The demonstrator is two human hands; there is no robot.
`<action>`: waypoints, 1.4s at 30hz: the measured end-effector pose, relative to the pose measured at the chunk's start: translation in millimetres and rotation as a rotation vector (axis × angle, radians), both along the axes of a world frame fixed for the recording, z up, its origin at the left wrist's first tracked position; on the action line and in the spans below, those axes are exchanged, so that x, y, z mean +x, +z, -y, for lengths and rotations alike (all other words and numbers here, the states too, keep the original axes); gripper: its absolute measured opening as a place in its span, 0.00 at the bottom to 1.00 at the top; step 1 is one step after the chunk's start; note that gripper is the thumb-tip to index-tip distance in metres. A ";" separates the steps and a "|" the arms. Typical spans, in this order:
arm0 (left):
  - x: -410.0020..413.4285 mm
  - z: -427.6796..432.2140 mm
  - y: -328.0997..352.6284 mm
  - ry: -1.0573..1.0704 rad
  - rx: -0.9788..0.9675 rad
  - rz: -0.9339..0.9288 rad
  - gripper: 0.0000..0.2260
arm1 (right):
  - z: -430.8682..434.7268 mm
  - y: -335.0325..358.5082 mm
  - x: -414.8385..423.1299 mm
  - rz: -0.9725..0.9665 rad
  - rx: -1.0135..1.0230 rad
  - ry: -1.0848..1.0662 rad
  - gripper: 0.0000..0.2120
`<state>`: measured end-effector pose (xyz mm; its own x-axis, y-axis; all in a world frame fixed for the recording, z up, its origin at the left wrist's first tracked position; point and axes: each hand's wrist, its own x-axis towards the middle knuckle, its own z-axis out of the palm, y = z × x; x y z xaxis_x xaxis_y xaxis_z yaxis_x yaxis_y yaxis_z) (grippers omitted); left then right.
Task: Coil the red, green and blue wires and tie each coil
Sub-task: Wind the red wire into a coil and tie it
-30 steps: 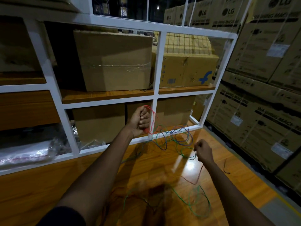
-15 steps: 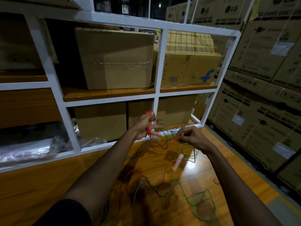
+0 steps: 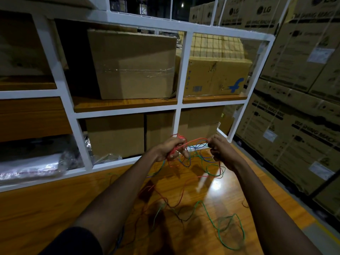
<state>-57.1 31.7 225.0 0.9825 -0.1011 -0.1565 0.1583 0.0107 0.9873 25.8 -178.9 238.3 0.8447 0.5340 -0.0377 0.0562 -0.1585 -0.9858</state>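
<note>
Red wire (image 3: 195, 140) stretches between both pinching hands, left (image 3: 170, 148) and right (image 3: 219, 150); boxes (image 3: 301, 57) read "LG".

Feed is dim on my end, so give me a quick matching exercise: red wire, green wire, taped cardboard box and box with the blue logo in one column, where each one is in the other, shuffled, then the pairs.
Things:
1. red wire
2. green wire
3. taped cardboard box
4. box with the blue logo

Places:
A. upper shelf, right bay
B. stretched between the left hand and right hand
C. upper shelf, left of the white post
D. loose loops on the wooden surface, near the right forearm

Pairs: 1-B, 2-D, 3-C, 4-A
</note>
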 end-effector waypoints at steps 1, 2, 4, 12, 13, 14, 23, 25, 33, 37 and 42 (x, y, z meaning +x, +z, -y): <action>0.8 -0.7 -1.9 -0.041 0.003 -0.012 0.19 | -1.2 -2.4 1.8 0.017 0.017 -0.063 0.05; 0.2 -0.2 -2.6 -0.096 -0.014 -0.032 0.20 | -2.2 -5.4 4.5 0.060 0.013 -0.140 0.06; -0.5 1.4 -3.7 -0.181 -0.078 -0.091 0.22 | -1.8 -11.7 10.8 0.208 -0.046 -0.287 0.10; -6.5 -26.6 0.2 -0.103 -0.463 -0.011 0.20 | 54.0 -31.0 34.3 0.182 -0.128 -0.091 0.10; -7.6 -30.5 1.3 -0.095 -0.479 0.014 0.19 | 63.0 -35.8 38.0 0.128 -0.069 -0.134 0.10; -8.7 -33.5 2.2 -0.089 -0.501 0.034 0.19 | 70.3 -40.9 40.1 0.048 0.014 -0.181 0.10; -6.2 -30.8 16.9 0.084 -0.716 0.170 0.22 | 65.0 -82.1 27.6 -0.264 0.212 -0.312 0.08; -5.3 -35.0 17.8 0.165 -0.736 0.193 0.23 | 65.1 -85.9 28.8 -0.259 0.170 -0.290 0.09; 2.5 -27.5 21.2 0.341 -0.756 0.256 0.14 | 32.8 -88.6 30.1 0.150 -0.187 -0.282 0.06; 4.3 -21.8 25.6 0.350 -0.707 0.245 0.15 | 17.3 -85.9 33.8 0.474 -0.484 0.019 0.14; 8.8 -17.5 23.9 0.325 -0.621 0.194 0.19 | 11.5 -65.3 26.7 0.603 -0.489 0.237 0.22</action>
